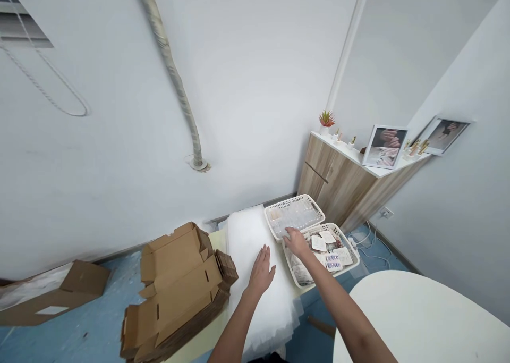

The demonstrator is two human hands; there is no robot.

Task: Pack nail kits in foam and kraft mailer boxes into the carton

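Over a white basket [352, 252], the right hand's open fingers [290, 234] hold nothing, near paper cards [319, 243].

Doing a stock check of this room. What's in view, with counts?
flattened cardboard boxes: one stack, brown, left of the foam sheeting
cardboard carton: one, brown, floor at far left
foam sheeting: one pile, white, on the table
plastic baskets: two, white, at the table's far end
printed cards: several, white, in the nearer basket
wooden cabinet: one, light brown, in the corner
potted succulent: one, red and green, on the cabinet
round table: one, white, near right
left hand: one, flat on the foam sheeting
right hand: one, at the nearer basket
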